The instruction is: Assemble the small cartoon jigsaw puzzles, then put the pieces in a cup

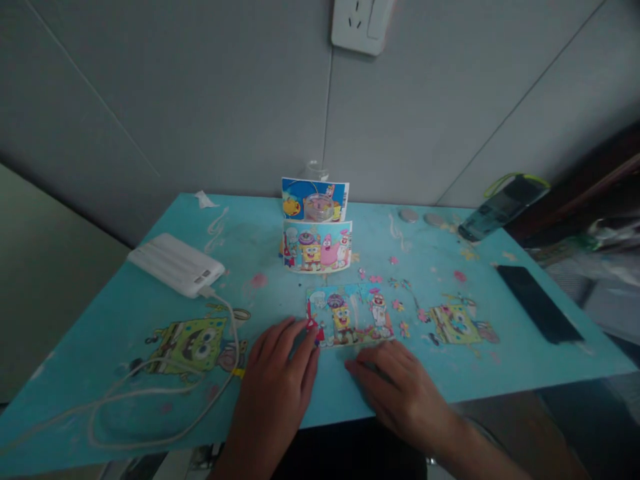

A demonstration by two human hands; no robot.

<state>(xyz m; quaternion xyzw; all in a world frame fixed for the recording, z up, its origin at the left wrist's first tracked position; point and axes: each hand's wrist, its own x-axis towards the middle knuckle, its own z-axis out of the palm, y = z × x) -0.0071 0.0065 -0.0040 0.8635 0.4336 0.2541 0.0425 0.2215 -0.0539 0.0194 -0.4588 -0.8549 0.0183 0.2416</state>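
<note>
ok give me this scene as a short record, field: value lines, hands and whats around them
surface: blue cartoon-print table
left hand: left hand flat on the table, fingertips at the left edge of the jigsaw puzzle
right hand: right hand flat, just below the puzzle's lower edge
puzzle state: appears assembled, lying flat
reference: two picture cards propped upright behind the puzzle
left side: white power bank with white cable
right side: dark phone lying flat
wall: socket
</note>
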